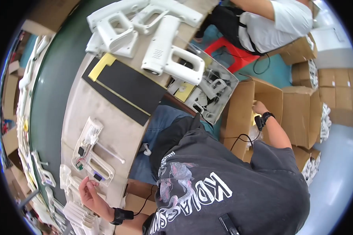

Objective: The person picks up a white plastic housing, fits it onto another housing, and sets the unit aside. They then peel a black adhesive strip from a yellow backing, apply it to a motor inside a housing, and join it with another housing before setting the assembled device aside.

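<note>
My left hand [93,199] hovers at the table's near left, its fingers loosely bent and apart, with nothing visible in them. Just beyond it lies an opened white plastic housing half [91,150], shaped like a handheld device with a loop handle. Wires, a small green board and dark parts show inside it, and a thin white rod [110,152] sticks out sideways. Beside my left hand are stacked white housing shells [80,217]. Over on the right, my right hand [259,109] reaches into an open cardboard box [239,107]. Its fingertips are partly hidden there, near something yellow.
Assembled white handheld devices [157,51] lie at the table's far end. A black mat [125,88] with yellow strips is in front of them. A grey bin [223,92] of parts stands beside the table. Another person sits by a red stool [233,55]. A green conveyor belt [43,105] runs left.
</note>
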Demonstrator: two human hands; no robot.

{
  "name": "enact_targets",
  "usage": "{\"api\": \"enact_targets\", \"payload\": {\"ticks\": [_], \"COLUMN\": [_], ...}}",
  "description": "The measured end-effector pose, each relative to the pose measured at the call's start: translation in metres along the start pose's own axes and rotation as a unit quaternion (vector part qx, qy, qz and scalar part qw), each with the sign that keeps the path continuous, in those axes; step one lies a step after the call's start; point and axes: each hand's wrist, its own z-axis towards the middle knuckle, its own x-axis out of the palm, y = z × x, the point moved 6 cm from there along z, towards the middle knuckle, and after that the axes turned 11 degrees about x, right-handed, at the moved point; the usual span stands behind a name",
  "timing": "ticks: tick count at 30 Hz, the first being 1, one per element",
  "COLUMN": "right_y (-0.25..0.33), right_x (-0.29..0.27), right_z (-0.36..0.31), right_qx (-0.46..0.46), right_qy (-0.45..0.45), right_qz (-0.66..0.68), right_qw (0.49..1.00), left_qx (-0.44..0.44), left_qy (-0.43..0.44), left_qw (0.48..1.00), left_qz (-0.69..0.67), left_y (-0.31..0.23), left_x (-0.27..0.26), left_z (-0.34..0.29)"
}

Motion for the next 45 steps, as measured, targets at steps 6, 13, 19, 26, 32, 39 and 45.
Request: {"api": "enact_targets", "payload": {"ticks": [6,13,19,26,32,39,45], "right_y": [0.348,0.528,0.567,0.567,0.567,0.575,0.600], "right_x": [-0.032,-0.078,-0.018,0.009,0.009,-0.008,-0.056], "right_z": [-0.237,-0.394,-0.439,-0.472,-0.491,-0.514,-0.541], "right_qx": [-0.324,-0.574,-0.636,-0.668,-0.693,-0.753,-0.849], "right_qy": [0.522,0.382,0.320,0.354,0.338,0.276,0.007], "right_qz": [-0.145,-0.007,0.028,0.000,-0.018,0.061,0.116], "right_qw": [0.776,0.725,0.701,0.655,0.637,0.595,0.516], "left_qx": [0.003,-0.074,-0.099,-0.066,-0.103,-0.057,-0.072], "left_qy": [-0.037,-0.145,-0.206,-0.262,-0.196,-0.264,-0.149], "left_qw": [0.999,0.980,0.947,0.870,0.866,0.915,0.875], "left_qz": [0.025,0.115,0.225,0.413,0.448,0.298,-0.454], "left_y": [-0.013,-0.013,0.006,0.050,0.073,0.035,-0.023], "left_x": [-0.017,-0.051,-0.061,-0.093,-0.087,-0.102,-0.043], "left_z": [-0.024,-0.073,-0.080,-0.053,-0.008,-0.008,-0.034]}}
